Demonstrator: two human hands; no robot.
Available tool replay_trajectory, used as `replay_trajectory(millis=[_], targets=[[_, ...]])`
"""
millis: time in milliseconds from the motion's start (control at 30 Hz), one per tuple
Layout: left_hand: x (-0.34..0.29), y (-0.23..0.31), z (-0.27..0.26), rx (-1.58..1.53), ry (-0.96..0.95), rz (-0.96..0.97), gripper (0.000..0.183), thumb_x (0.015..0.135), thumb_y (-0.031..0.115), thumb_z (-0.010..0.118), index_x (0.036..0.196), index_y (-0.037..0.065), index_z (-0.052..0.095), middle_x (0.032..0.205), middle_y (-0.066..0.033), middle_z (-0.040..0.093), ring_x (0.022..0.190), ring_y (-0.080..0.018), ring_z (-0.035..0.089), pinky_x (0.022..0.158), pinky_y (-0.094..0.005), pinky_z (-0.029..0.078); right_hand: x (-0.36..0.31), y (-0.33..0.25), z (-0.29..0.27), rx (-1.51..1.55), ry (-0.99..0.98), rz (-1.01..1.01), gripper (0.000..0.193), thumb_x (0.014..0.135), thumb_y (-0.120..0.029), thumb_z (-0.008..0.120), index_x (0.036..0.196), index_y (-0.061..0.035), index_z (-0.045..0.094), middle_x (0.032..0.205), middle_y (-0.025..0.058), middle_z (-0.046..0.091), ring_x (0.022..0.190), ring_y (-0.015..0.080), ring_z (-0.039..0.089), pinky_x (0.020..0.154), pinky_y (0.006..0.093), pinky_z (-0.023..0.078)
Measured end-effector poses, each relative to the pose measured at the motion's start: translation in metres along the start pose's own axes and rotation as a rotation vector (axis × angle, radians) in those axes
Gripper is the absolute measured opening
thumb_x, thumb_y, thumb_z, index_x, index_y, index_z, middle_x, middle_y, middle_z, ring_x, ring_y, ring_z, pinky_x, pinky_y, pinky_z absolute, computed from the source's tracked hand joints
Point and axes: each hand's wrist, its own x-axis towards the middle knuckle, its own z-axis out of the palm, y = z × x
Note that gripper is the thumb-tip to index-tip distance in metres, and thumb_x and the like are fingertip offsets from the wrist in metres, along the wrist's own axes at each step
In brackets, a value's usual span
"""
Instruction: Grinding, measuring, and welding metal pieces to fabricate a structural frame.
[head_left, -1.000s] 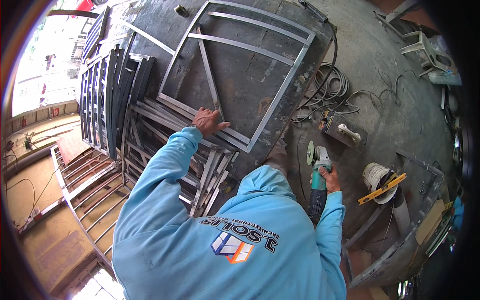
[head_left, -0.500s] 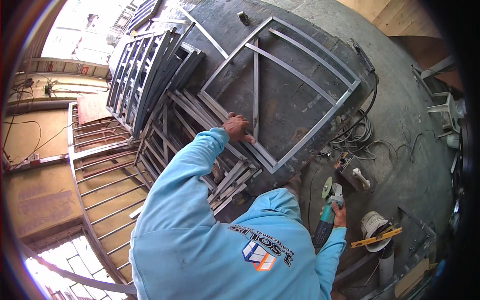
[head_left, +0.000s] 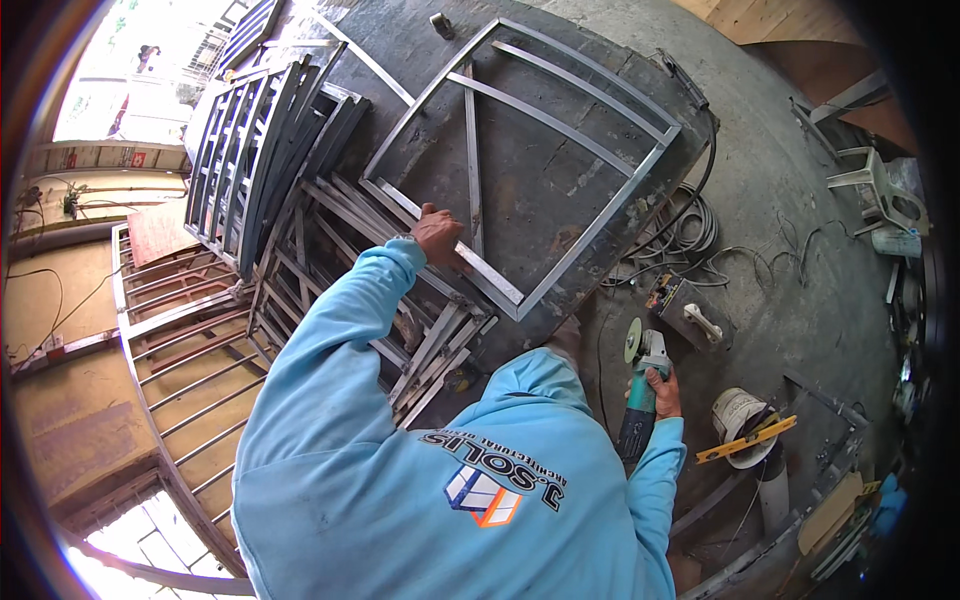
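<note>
Under the left hand [head_left: 438, 235], gripping the near rail of the grey steel frame [head_left: 525, 160] lying flat on the dark worktable [head_left: 590, 190], now nearer than moments ago, while clutching the teal angle grinder [head_left: 640, 385] in the closed right hand [head_left: 665, 392], off the table edge.

A dark steel surface [head_left: 560, 210] carried a grey metal frame [head_left: 520, 150] lying flat, with crossbars inside it. Stacked frames [head_left: 400, 290] rested at its left edge. On the concrete floor [head_left: 780, 200] beside it lay coiled black cable [head_left: 690, 225], a white bucket [head_left: 735, 410] with a yellow level [head_left: 748, 438] across it, and a white plastic chair [head_left: 880, 190].
</note>
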Motion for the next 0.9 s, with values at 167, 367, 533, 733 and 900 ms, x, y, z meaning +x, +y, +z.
replay_trajectory(millis=[167,367,533,733,900], targets=[[0.011,0.019,0.000,-0.058,0.155,0.075,0.055,0.057,0.055,0.084,0.076,0.009,0.061,0.071,-0.0085,0.062,0.076,-0.0291,0.061,0.079,-0.0434,0.038,-0.006,0.005,-0.009,0.050,0.036,-0.001,0.054,0.078,-0.031,0.079,0.116,-0.0051,0.051,0.081,0.0177,0.066,0.062,0.0293,0.068,0.053,0.0397,0.058],[0.080,0.091,-0.021,-0.246,0.188,0.064,0.056,0.070,0.059,0.074,0.078,0.005,0.062,0.071,-0.0160,0.064,0.075,-0.0385,0.064,0.065,-0.0481,0.049,-0.006,-0.019,0.004,0.164,0.037,0.007,0.045,0.080,-0.015,0.075,0.116,-0.0048,0.051,0.083,0.0128,0.063,0.064,0.0270,0.066,0.052,0.0412,0.058],[0.115,0.120,-0.019,-0.300,0.127,0.007,0.056,0.080,0.062,0.063,0.080,0.005,0.065,0.077,-0.0173,0.067,0.077,-0.0376,0.066,0.068,-0.0480,0.050,0.010,-0.063,0.028,-0.068,0.169,-0.207,0.046,0.082,-0.032,0.074,0.113,-0.0049,0.054,0.084,0.0124,0.062,0.063,0.0263,0.066,0.052,0.0396,0.057],[0.120,0.137,-0.016,-0.234,0.173,-0.033,0.057,0.084,0.063,0.058,0.081,0.006,0.063,0.075,-0.0159,0.067,0.072,-0.0345,0.067,0.066,-0.0457,0.052,0.052,-0.107,0.025,0.014,0.049,-0.066,0.043,0.082,-0.028,0.075,0.111,-0.0057,0.052,0.085,0.0107,0.062,0.063,0.0245,0.066,0.052,0.0391,0.057],[0.119,0.138,-0.018,-0.239,0.152,-0.044,0.058,0.085,0.064,0.057,0.080,0.006,0.062,0.071,-0.0139,0.066,0.068,-0.0310,0.067,0.064,-0.0439,0.052,0.078,-0.141,0.036,-0.098,-0.018,-0.043,0.046,0.082,-0.030,0.076,0.111,-0.0050,0.051,0.085,0.0114,0.062,0.064,0.0240,0.065,0.052,0.0389,0.057]])
